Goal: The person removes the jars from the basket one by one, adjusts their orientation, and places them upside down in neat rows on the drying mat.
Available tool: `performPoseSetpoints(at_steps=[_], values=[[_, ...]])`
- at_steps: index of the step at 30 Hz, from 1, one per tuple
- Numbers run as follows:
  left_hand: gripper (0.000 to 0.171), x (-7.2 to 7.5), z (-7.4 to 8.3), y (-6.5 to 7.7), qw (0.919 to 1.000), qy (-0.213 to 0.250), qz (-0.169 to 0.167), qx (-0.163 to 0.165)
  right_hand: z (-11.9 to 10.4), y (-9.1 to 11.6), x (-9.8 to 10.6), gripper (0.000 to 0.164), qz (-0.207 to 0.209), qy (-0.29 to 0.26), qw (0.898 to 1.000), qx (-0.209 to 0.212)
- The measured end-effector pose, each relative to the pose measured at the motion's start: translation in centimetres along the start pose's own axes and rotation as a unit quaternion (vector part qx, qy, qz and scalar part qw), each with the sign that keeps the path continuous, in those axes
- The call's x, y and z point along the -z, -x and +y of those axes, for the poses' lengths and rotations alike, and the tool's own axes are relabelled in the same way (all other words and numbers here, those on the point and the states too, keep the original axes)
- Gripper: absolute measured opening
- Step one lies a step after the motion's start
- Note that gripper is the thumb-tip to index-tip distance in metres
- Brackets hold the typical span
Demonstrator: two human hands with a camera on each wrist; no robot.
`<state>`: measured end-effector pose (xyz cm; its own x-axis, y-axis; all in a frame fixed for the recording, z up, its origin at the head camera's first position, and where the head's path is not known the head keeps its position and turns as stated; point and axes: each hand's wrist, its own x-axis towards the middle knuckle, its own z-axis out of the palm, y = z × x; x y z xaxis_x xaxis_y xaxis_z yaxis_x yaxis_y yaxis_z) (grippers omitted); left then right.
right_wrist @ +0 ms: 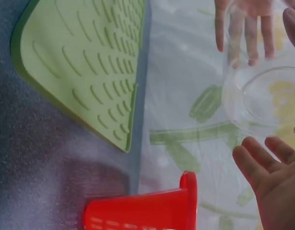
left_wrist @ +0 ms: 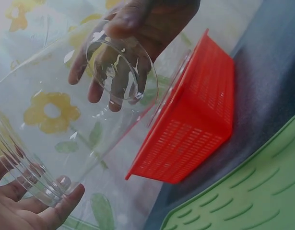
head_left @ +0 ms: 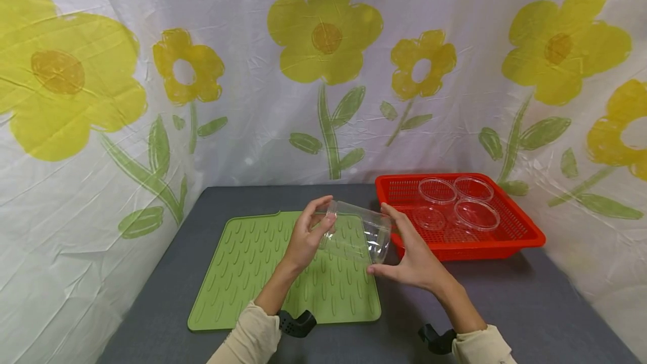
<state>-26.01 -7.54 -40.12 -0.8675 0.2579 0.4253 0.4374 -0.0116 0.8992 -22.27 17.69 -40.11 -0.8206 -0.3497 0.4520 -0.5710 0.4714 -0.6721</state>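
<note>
A clear plastic cup [head_left: 354, 232] is held tilted on its side above the green mat [head_left: 242, 274]. The left hand [head_left: 305, 237] grips its ridged rim end, thumb and fingers on either side. At the other end, the right hand [head_left: 414, 257] spans the base between thumb and spread fingers. From the left wrist, the cup [left_wrist: 65, 124] fills the near view, its round base ring facing the right hand [left_wrist: 137, 28]. In the right wrist view the left hand [right_wrist: 253, 24] shows partly through the clear wall.
A red perforated basket [head_left: 505, 245] stands at the back right, holding several clear plastic cups [head_left: 477, 215]. The ridged green mat lies on a dark grey tabletop [head_left: 162, 302]. A white curtain with yellow flowers [head_left: 242, 145] hangs behind.
</note>
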Motion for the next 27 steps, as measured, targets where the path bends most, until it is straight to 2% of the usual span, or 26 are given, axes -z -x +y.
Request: performPoseSetpoints(at_steps=[8,14,19,24,27], values=[[0.051,-0.39,-0.26,-0.06,0.9989,0.045,0.011,0.004,0.17,0.07,-0.1,0.107,0.008,-0.071,0.997,-0.009],[0.05,-0.53,-0.31,0.08,0.9986,0.049,0.017,0.008,0.32,0.08,-0.16,0.1,0.01,-0.078,0.997,0.002],[0.049,-0.43,-0.6,0.13,0.9988,0.047,0.007,0.008,0.42,0.08,-0.19,0.099,0.015,-0.074,0.997,0.008],[0.051,-0.01,-0.9,0.35,0.999,0.034,-0.023,-0.018,0.23,0.09,-0.1,0.099,0.014,-0.071,0.997,0.001],[0.056,0.34,-0.98,0.52,0.9979,-0.005,-0.039,-0.051,0.16,0.17,-0.05,0.099,0.014,-0.06,0.998,-0.007]])
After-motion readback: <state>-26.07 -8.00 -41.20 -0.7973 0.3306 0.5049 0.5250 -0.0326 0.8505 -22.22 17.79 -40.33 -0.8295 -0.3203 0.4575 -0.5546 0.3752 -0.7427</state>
